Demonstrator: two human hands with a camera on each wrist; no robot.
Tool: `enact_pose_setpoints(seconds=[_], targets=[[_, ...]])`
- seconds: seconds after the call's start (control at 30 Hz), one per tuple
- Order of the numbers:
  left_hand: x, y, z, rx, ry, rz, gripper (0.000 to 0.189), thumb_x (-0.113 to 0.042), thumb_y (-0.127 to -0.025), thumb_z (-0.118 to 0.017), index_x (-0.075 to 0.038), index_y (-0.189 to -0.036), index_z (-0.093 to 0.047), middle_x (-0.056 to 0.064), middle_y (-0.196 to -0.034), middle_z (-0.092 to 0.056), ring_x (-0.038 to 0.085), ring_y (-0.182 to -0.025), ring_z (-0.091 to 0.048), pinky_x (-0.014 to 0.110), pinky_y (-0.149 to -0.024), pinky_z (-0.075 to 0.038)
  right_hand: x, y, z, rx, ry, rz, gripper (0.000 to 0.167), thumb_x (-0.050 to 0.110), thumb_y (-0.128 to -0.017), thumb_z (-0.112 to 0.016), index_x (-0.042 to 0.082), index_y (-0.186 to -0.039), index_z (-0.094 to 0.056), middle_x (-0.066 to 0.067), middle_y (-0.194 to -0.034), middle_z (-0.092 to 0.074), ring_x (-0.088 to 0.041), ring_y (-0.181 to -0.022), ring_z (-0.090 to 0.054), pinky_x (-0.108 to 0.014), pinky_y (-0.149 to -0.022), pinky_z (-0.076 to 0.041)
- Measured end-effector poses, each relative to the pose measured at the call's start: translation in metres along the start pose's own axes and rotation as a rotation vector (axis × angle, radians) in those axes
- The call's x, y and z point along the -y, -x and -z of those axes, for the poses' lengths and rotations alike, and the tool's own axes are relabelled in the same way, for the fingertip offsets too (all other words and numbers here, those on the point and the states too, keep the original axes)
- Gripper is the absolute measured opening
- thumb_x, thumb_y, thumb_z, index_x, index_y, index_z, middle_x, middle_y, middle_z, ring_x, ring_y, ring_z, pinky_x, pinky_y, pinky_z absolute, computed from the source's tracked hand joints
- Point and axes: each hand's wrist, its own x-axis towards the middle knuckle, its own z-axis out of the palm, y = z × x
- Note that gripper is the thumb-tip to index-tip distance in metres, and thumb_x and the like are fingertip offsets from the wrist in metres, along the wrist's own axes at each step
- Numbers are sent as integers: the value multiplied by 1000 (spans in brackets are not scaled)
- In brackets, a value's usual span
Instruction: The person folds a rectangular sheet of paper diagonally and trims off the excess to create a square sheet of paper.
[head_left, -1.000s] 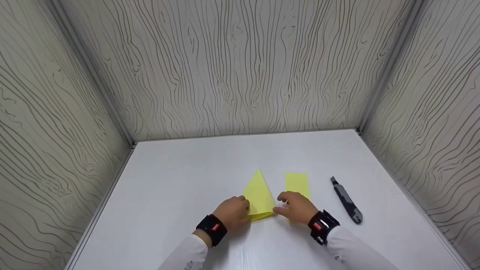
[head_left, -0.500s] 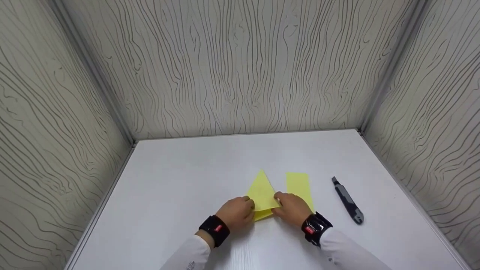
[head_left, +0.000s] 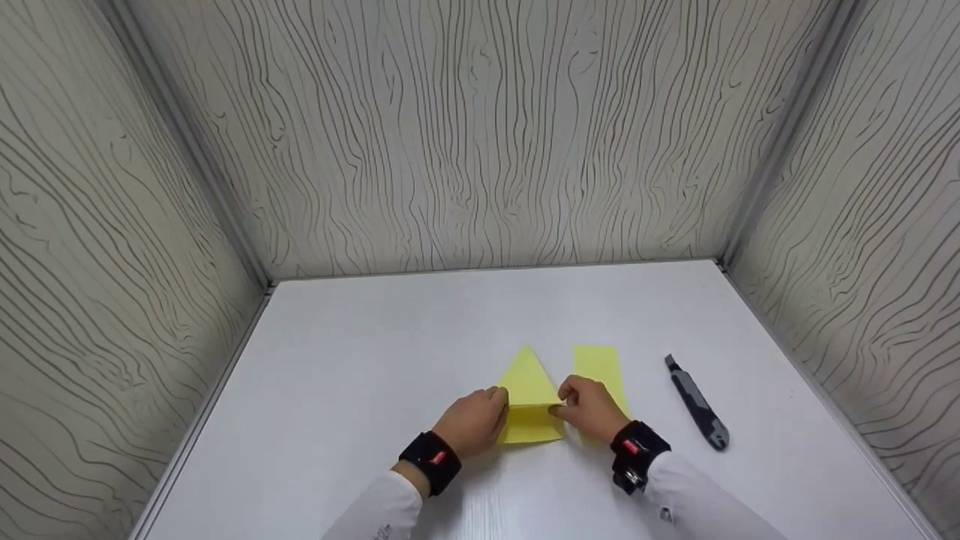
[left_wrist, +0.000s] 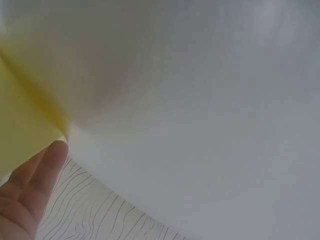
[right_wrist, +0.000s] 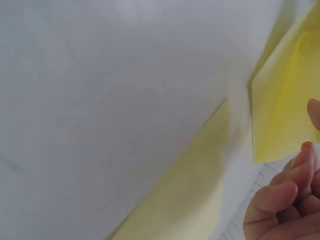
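A folded sheet of yellow paper [head_left: 527, 384] has a pointed top facing the far wall, and its near layers stand apart as a gaping pocket. My left hand [head_left: 471, 421] grips the paper's left side, fingertips at the fold; the left wrist view shows fingers [left_wrist: 47, 167] behind the paper's edge. On the opposite side, my right hand [head_left: 595, 412] pinches the raised upper layer, its thumb inside the pocket. Curled fingers [right_wrist: 275, 200] sit below the paper's edge in the right wrist view.
A yellow paper strip [head_left: 598, 365] lies right of the folded sheet, partly under my right hand. Farther right is a utility knife [head_left: 697, 403], blade end pointing away. Wood-patterned panels [head_left: 480, 135] enclose the white table [head_left: 360, 337] at the back and both sides.
The upper layer of the folded paper is lifted, so the pocket gapes wider. My right hand moved onto the paper's right side and then raised that layer; my left hand shifted slightly right.
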Motion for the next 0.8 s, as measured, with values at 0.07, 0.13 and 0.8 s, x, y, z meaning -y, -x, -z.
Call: enact_pose_setpoints(seconds=[0.07,0.13,0.8], targets=[[-1,0,1,2,-7,5,14,-15,-113,-55,-10,-100,-52,-3,-81,-50,9,-70,-42,23,-62,-40,0,-1,3,32,-90,-22,34,12,-89,-86,-6,-107,-64,0,-78,-58,-11,-68,-52,-23,-64,-44],[-2,0,1,3,-17,6,13,-15,-113,-55,-11,-101,-52,-3,-82,-50,9,-70,-41,23,-62,-40,1,-1,6,70,-161,-61,46,19,-92,-86,-11,-119,-63,-3,-83,-66,-13,-71,-58,-24,-66,-49],[-8,-1,1,-13,-5,-29,21,-34,-109,-65,-16,-120,-63,-1,-117,-68,13,-98,-65,25,-80,-57,13,-5,9,181,-654,-224,45,1,-104,-62,-18,-143,-48,-20,-116,-74,-21,-87,-78,-34,-76,-67]])
